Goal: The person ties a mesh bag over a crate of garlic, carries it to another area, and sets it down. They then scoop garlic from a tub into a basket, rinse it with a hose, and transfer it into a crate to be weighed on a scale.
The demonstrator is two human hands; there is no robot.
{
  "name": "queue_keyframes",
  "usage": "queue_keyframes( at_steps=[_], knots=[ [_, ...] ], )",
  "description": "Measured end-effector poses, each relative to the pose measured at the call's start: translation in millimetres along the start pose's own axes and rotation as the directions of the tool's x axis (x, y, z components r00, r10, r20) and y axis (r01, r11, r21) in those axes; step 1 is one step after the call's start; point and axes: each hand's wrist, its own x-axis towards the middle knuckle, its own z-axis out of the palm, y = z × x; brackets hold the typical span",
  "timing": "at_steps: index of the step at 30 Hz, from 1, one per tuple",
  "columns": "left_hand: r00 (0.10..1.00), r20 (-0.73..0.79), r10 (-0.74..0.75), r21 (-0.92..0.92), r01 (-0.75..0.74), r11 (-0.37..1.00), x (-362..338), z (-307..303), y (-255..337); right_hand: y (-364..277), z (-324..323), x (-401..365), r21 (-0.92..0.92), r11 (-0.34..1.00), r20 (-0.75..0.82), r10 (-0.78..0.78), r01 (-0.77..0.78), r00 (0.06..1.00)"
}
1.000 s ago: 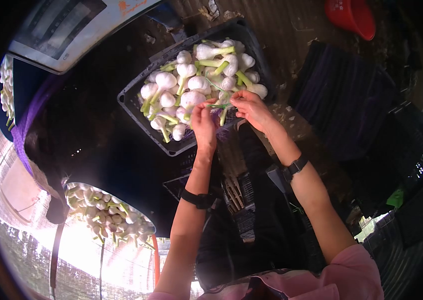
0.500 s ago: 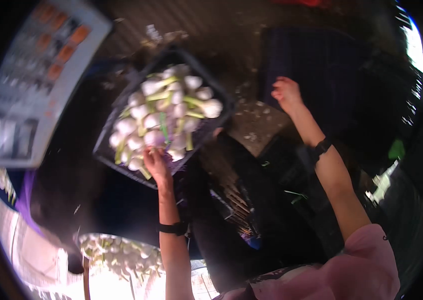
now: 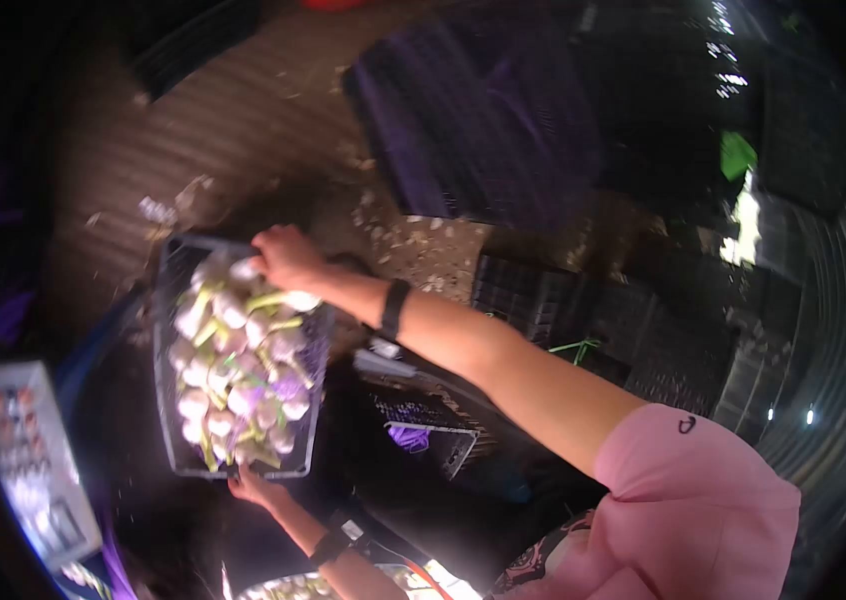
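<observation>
A black plastic crate (image 3: pixel 165 370) of white garlic bulbs (image 3: pixel 228 310) with short green stems lies left of centre. My left hand (image 3: pixel 255 487) is closed on its near end wall, fingers partly hidden by the rim. At the opposite end, my right hand (image 3: pixel 288 256) curls over the rim at the corner, close to the bulbs. Purple netting (image 3: pixel 290 386) shows among the garlic. Both wrists wear dark bands.
A large dark purple-black crate (image 3: pixel 473 120) stands beyond, on a floor strewn with garlic skins (image 3: pixel 423 245). Black crates (image 3: pixel 523 295) are at right. A white poster-like board (image 3: pixel 38 460) is at lower left. More garlic (image 3: pixel 318 585) lies at the bottom edge.
My right hand has come from the air at right onto the crate's far rim. My left hand has moved from the bulbs to the near rim. The view has swung right, and the crate appears turned.
</observation>
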Motion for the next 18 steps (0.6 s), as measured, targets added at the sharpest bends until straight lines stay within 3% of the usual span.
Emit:
queue_keyframes(
  at_steps=[1, 2, 3, 5, 8, 9, 11, 12, 13, 15, 17, 18],
  knots=[
    [0.998, -0.014, -0.063, 0.159, 0.065, 0.985, 18.3, -3.4, -21.3, -1.5, -3.9, -1.8, 0.014, 0.998, -0.023, 0.060, -0.060, 0.998],
    [0.986, -0.084, -0.146, 0.053, 0.150, 0.987, 10.5, 3.6, -19.4, 1.7, -5.6, -6.0, 0.019, 0.999, -0.054, -0.029, 0.030, 0.998],
    [0.959, -0.161, -0.235, -0.048, 0.231, 0.972, 4.6, 0.1, -14.1, 5.2, -5.9, -6.9, 0.015, 1.000, -0.057, -0.016, 0.017, 0.998],
    [0.953, -0.184, -0.240, -0.009, 0.242, 0.970, 10.8, 2.8, -19.7, 10.3, -5.3, -4.4, 0.094, 0.994, 0.158, -0.071, 0.056, 0.985],
    [0.974, -0.005, -0.228, -0.018, 0.228, 0.973, 22.2, 0.8, -32.8, 9.8, -0.5, -9.4, 0.054, 0.997, 0.083, -0.056, 0.051, 0.995],
    [0.993, -0.053, -0.109, 0.147, 0.115, 0.982, 18.8, -2.5, -27.5, 6.5, 4.7, -9.7, 0.042, 0.999, 0.029, -0.036, 0.035, 0.999],
    [0.999, -0.034, 0.014, 0.136, -0.009, 0.991, 30.0, -13.5, -35.3, 2.5, 1.3, -16.1, 0.047, 0.993, -0.055, -0.107, 0.110, 0.993],
    [0.989, -0.110, -0.102, 0.001, 0.103, 0.995, 33.7, -11.0, -29.3, 0.5, -9.9, -24.6, 0.045, 0.994, -0.025, -0.099, 0.100, 0.995],
    [0.974, -0.134, -0.184, 0.009, 0.187, 0.982, 7.7, -3.5, 1.3, 2.0, -19.3, -39.5, 0.044, 0.996, 0.032, -0.076, 0.075, 0.997],
    [0.986, 0.118, 0.121, 0.110, -0.134, 0.985, -19.6, -36.4, 14.7, -0.5, -45.9, -73.8, -0.009, 0.997, -0.026, -0.072, 0.072, 0.997],
    [0.991, 0.101, 0.091, 0.103, -0.101, 0.989, -61.9, -48.1, 63.6, -13.2, -90.1, -111.7, 0.022, 0.999, 0.005, -0.035, 0.035, 0.999],
    [0.941, 0.168, 0.292, 0.273, -0.329, 0.904, -70.7, -61.0, 68.5, -19.2, -112.8, -129.6, 0.018, 1.000, 0.019, -0.012, 0.012, 1.000]
  ],
)
